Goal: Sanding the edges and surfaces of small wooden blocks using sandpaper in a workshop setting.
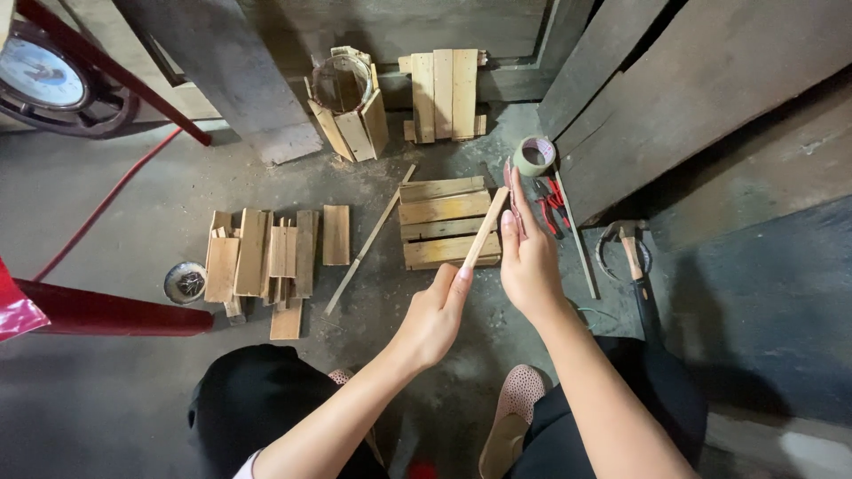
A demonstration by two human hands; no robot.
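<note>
Bare concrete floor (115,372) lying open at left, stacked slats (262,257) and small pallet (444,222) crowding centre, leaning boards (692,80) walling off the right

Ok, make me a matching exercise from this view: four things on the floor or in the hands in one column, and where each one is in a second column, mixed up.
Things
1. thin wooden stick
2. roll of green tape
3. red-handled pliers
4. small round tin of nails

Places
A. far left of the loose pile of short wooden slats
B. held between the left hand and right hand
C. on the floor just below the tape
D. against the grey plank, above the right hand's fingertips

Pairs: 1-B, 2-D, 3-C, 4-A
</note>
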